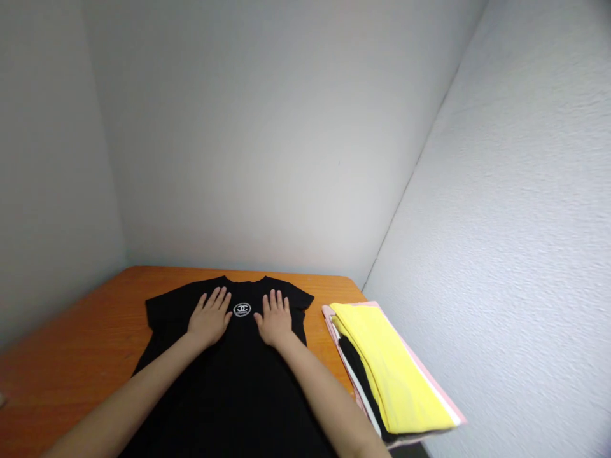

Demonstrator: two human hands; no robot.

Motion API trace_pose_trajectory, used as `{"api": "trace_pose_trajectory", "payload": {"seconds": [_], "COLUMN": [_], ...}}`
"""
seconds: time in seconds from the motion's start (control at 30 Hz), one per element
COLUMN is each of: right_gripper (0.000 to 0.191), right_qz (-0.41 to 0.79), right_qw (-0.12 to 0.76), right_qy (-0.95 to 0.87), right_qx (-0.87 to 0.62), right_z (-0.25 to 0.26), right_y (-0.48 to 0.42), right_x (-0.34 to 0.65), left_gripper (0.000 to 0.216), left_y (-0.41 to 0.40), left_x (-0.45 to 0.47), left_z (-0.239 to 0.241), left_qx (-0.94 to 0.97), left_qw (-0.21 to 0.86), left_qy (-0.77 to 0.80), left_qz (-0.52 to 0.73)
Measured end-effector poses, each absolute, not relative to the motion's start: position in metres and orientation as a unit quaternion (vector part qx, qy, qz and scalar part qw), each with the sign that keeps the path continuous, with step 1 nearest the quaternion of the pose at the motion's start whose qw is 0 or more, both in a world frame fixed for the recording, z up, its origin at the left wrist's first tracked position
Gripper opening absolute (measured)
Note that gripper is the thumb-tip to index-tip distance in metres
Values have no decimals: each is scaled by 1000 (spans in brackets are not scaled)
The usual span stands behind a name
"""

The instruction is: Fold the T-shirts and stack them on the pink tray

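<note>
A black T-shirt (pixel 238 388) lies spread flat on an orange wooden table (pixel 90 337), collar toward the far wall. A small round white logo (pixel 242 310) sits on its chest. My left hand (pixel 210 316) lies flat on the shirt just left of the logo, fingers stretched out. On the other side of the logo my right hand (pixel 274 318) rests palm down, fingers also spread. Neither hand holds anything.
A stack of folded clothes (pixel 391 369), yellow on top with black, white and pink beneath, sits at the table's right edge against the right wall. Grey walls close in the table on the left, far and right sides.
</note>
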State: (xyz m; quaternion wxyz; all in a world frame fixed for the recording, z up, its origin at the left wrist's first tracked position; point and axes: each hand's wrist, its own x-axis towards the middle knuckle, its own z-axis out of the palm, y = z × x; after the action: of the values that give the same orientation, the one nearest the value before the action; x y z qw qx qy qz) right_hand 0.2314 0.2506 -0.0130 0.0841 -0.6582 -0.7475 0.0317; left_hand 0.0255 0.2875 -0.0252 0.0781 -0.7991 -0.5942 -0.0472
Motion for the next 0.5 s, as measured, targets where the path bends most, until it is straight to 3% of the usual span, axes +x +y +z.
{"api": "trace_pose_trajectory", "payload": {"seconds": [0.1,0.27,0.5], "right_gripper": [71,76,74], "right_qz": [76,97,79], "right_qw": [132,128,133], "right_qy": [-779,-781,-762], "right_qx": [-608,-604,-629], "right_z": [-27,-31,-36], "right_y": [212,170,141], "right_x": [209,233,307], "left_gripper": [62,68,64], "left_y": [250,213,197], "left_x": [41,-3,-79], "left_z": [-34,-50,-64], "left_qx": [-816,-788,-759], "left_qw": [44,-36,-10], "left_qy": [-575,-615,-641], "left_qz": [-31,11,-118]}}
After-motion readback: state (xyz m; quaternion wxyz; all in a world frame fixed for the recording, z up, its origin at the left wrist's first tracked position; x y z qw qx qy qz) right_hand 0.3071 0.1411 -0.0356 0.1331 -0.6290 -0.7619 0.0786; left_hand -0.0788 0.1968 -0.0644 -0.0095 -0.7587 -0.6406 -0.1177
